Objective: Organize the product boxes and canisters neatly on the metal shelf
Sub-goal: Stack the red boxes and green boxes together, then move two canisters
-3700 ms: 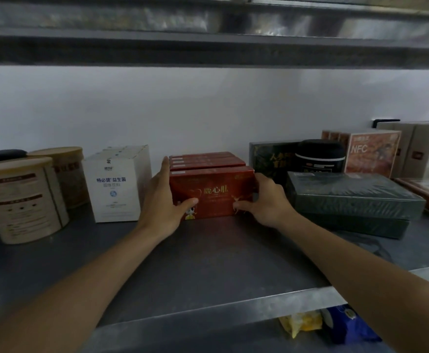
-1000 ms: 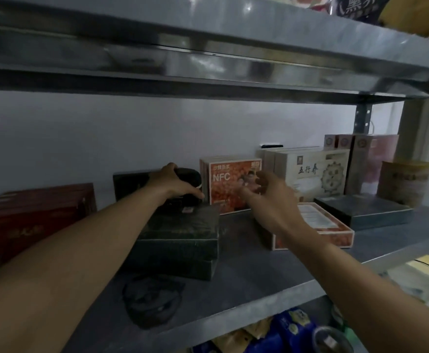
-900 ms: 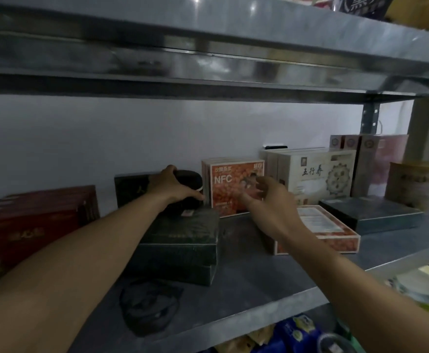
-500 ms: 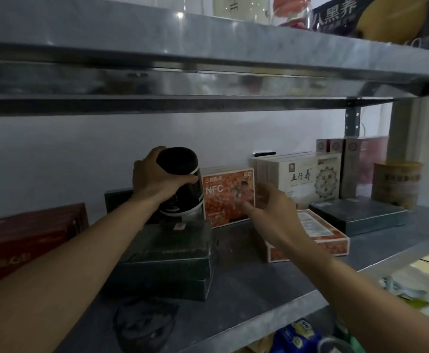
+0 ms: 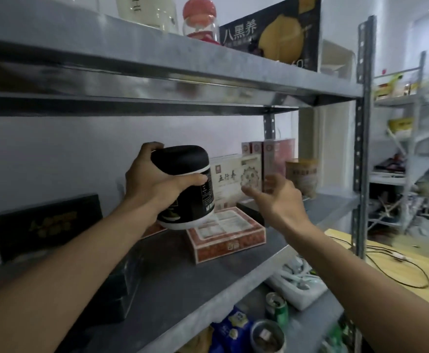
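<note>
- L hand (image 5: 155, 184) grips the black canister (image 5: 185, 184): fingers curled over the domed lid, thumb across the front at the white band.
- Canister is in the air, tilted a bit, base apparently clear of the metal shelf (image 5: 183, 278). It hangs over the back-left corner of the flat red-patterned box (image 5: 226, 233).
- R hand (image 5: 277, 197) is open and empty, fingers loosely spread, out in front of the upright cream box (image 5: 236, 179).
- Step, my read: mid-carry. One canister picked up, not yet set down.
- Likely target: the R end, beside the tan canister (image 5: 301, 178), so canisters sit w/ canisters. That's a guess; no spot is marked.
- Pink boxes (image 5: 277, 159) stand at the back, just L of the tan canister. A flat dark box (image 5: 249, 207) lies low in front of the cream box, partly hidden by the R hand.
- Next move needs: a free patch of deck big enough for the base. Can't tell if there's one near the tan canister, since the R hand blocks that area.
- R hand prob. has to shift or square up a box first.
- Then level the canister before it goes down, label to the front, in line w/ the tan one.
- Risk: setting it on a flat box instead of the deck, or knocking the cream box over on the way past.
- Far L: black box w/ gold print (image 5: 45, 222) stands at the back, well apart from all this.
</note>
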Motion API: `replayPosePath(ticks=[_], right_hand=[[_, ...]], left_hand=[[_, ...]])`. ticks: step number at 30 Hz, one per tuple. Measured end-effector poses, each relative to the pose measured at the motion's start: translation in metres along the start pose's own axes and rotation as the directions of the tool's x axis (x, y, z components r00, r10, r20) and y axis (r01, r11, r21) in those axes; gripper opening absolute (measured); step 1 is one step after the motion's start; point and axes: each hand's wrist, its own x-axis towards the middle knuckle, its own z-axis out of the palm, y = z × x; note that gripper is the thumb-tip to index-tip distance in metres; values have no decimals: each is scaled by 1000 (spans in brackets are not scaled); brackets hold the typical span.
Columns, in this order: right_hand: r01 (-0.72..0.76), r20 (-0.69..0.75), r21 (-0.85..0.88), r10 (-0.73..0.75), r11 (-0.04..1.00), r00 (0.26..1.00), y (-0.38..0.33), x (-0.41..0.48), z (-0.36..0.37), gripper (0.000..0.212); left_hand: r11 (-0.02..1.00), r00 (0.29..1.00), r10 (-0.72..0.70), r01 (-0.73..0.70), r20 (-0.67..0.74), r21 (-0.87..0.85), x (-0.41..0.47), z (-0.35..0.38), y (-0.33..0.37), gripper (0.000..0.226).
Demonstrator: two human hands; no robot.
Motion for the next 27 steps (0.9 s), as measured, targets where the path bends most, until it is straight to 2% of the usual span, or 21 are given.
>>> replayPosePath(ticks=[5,10,15,17,25,27], right_hand=[[-51,-22,2,51,999,998,49,47,-32,60],[-38,-46,-42,36,998,998,116,111,-66,44],[-85,-52,-49,82,995,995,170,183,-83,99],[-90,-33,-32,89,995,995,184,208,-80,114],[-122,88,79,115,989,989,224,261,-53,104],[-122,79,87,115,989,990,229,264,-49,102]], left_hand=[[999,998,-41,41,48,-12,-5,74,16,97],[996,997,-83,83,-1,-19,3,151,23,100],[994,991,-107,107,-84,-15,10,214,27,97],[992,986,-122,123,-113,-1,11,230,28,95],[992,970,-107,118,-218,41,13,260,19,98],[991,965,-111,125,-238,43,14,261,17,103]])
